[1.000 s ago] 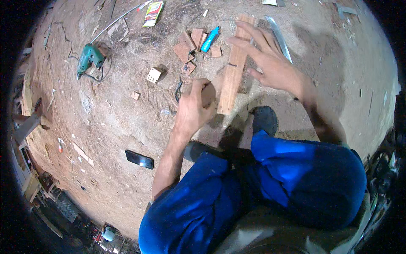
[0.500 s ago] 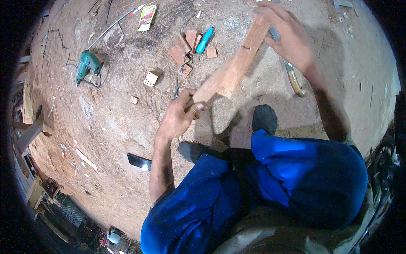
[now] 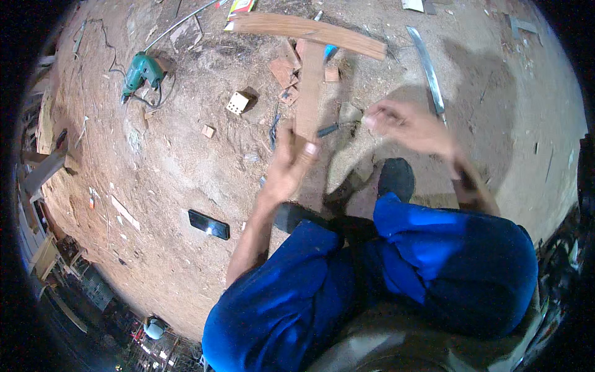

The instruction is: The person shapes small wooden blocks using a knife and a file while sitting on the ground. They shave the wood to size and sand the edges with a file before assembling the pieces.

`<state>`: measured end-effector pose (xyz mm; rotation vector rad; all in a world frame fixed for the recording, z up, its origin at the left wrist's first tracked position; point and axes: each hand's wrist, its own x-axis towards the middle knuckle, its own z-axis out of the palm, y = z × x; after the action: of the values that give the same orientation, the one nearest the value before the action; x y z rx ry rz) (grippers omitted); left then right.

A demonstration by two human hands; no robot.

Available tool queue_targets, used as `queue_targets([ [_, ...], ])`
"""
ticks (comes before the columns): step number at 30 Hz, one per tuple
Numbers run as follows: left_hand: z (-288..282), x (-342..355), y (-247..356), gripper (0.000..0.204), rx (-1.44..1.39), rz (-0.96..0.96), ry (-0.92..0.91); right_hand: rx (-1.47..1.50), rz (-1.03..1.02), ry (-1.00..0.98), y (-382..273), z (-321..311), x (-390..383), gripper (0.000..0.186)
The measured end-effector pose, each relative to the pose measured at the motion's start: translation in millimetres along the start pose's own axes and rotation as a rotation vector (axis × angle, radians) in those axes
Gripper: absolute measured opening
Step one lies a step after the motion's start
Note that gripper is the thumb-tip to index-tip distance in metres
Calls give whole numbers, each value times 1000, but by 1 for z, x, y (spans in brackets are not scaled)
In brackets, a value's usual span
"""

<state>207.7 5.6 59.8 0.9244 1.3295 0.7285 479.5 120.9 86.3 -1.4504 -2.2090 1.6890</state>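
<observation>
The left hand (image 3: 288,164) grasps the lower end of an upright board (image 3: 310,93), which points away from the person above the floor (image 3: 167,177). A cross board (image 3: 310,30) lies across the far end of the upright board, so the two make a T shape; whether they are fastened together cannot be told. The right hand (image 3: 409,127) is apart from both boards, to their right, blurred with its fingers curled; whether it holds anything cannot be told.

A long blade (image 3: 426,71) lies on the floor beyond the right hand. Brown wood pieces (image 3: 284,72) lie just left of the upright board in this view, and a blue object (image 3: 330,51) is partly hidden behind the boards. Farther left are a pale block (image 3: 237,103) with dark dots and a green drill (image 3: 142,71). A dark phone (image 3: 209,224) lies near the left forearm.
</observation>
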Motion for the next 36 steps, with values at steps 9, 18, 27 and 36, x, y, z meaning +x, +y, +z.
queue_targets([
  [9, 30, 26, -22, 35, 396, 518, -35, 819, -50, 257, 39, 79, 8, 33],
  [18, -28, 98, -17, 42, 962, 522, 610, 775, 155, 379, 45, 59, -14, 13],
  [27, -50, 134, -31, 19, 730, 488, 546, 696, 132, 450, 58, 61, -26, 14],
  [36, -99, 111, 48, 18, 562, 351, 573, 720, 122, 476, 56, 63, -25, 16],
])
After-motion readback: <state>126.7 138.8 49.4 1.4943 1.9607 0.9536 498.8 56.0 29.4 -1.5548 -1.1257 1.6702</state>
